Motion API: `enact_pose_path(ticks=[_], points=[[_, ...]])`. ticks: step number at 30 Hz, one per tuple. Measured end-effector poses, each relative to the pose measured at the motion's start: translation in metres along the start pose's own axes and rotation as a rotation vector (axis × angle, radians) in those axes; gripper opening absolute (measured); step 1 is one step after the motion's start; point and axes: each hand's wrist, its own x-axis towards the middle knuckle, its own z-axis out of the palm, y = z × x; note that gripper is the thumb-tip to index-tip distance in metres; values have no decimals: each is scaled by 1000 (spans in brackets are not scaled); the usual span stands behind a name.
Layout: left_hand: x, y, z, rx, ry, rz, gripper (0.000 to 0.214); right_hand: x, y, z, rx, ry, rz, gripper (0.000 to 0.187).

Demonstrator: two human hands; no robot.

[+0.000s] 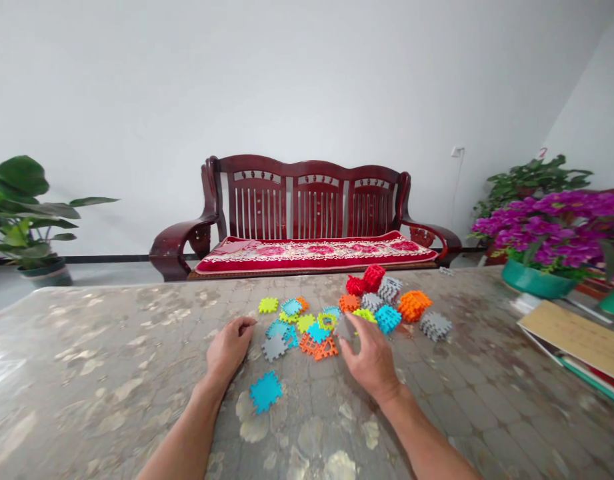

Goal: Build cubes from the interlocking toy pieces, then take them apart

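My right hand [371,357] reaches into a group of toothed-edge puzzle tiles, with thumb and index finger on a grey puzzle tile [343,328]. My left hand [230,350] rests on the table left of the tiles, its fingers curled in and nothing showing in them. Between my forearms a blue tile [265,392] lies flat by itself. Near my left hand are another grey tile [275,347] and a lime tile [268,305]. Orange tiles [325,349] and a blue tile [317,332] lie loosely overlapped between the hands.
Beyond my right hand stand stacked tiles in red [373,277], blue [387,319], orange [415,305] and grey [435,326]. Books [579,340] and a teal pot [537,279] of purple flowers occupy the table's right side. A wooden bench [307,200] stands behind the patterned table [111,373].
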Motion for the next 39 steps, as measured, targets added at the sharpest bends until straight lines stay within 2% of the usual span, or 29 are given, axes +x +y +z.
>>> enact_pose_path(ticks=[3, 6, 12, 15, 18, 25, 30, 34, 37, 39], points=[[2, -2, 2, 3, 1, 4, 27, 8, 32, -15, -86, 184, 99, 54], [3, -4, 3, 10, -5, -8, 29, 11, 65, -32, -173, 282, 257, 53], [4, -6, 5, 9, -17, -10, 30, 5, 108, -65, -382, 376, 528, 59], [5, -7, 6, 2, -15, -2, 30, 2, 119, -78, -449, 379, 648, 62], [6, -9, 7, 3, -8, 5, 30, 1, 123, -86, -476, 337, 708, 63], [5, -7, 5, -3, 3, 8, 28, 0, 128, -87, -566, 189, 718, 61], [5, -7, 5, 5, 2, 11, 28, 0, 129, -84, -613, 142, 707, 59], [5, -8, 6, 8, -5, 1, 28, -1, 128, -81, -605, 222, 638, 55], [5, -6, 6, 0, -2, 3, 28, 0, 126, -75, -537, 317, 534, 49], [3, -5, 5, -2, -3, 3, 28, 2, 121, -68, -477, 325, 445, 44]])
